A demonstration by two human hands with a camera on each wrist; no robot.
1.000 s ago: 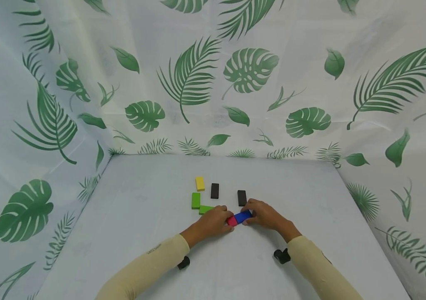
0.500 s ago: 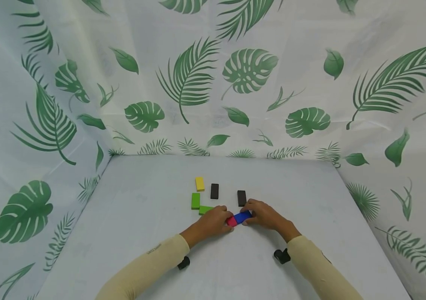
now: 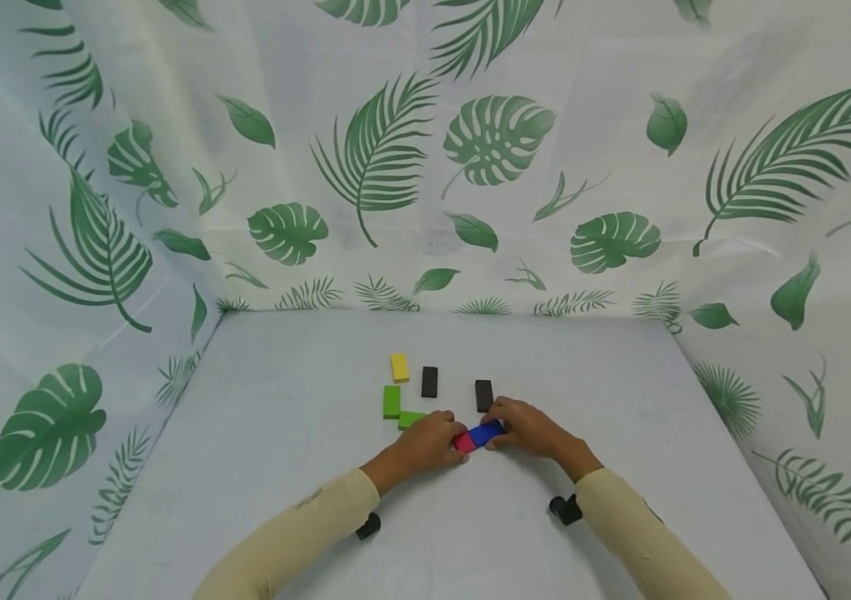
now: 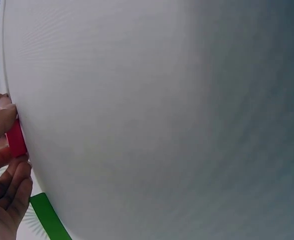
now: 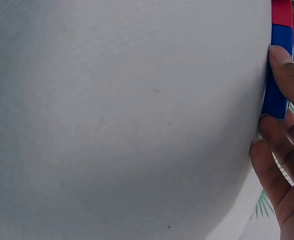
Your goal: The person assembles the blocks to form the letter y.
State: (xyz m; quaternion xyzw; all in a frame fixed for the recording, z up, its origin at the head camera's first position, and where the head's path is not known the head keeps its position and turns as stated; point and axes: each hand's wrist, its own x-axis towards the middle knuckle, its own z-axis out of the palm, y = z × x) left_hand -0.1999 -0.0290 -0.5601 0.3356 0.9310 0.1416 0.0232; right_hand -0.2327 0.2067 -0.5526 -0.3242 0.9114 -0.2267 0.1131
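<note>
In the head view a red block (image 3: 464, 442) and a blue block (image 3: 485, 433) lie end to end on the white table. My left hand (image 3: 428, 442) grips the red block between thumb and fingers, covering its left part. My right hand (image 3: 533, 429) pinches the blue block, its thumb on the near side and fingers on the far side. The right wrist view shows the blue block (image 5: 278, 75) meeting the red block (image 5: 282, 12) with their ends together. A green block (image 3: 412, 420) lies just beyond my left hand, partly hidden by it.
Another green block (image 3: 392, 402) stands at the corner of the first one. Farther back are a yellow block (image 3: 399, 367) and a black block (image 3: 429, 382). A second black block (image 3: 483, 396) lies just beyond my right fingers. Leaf-printed cloth (image 3: 410, 167) walls the table's back and sides.
</note>
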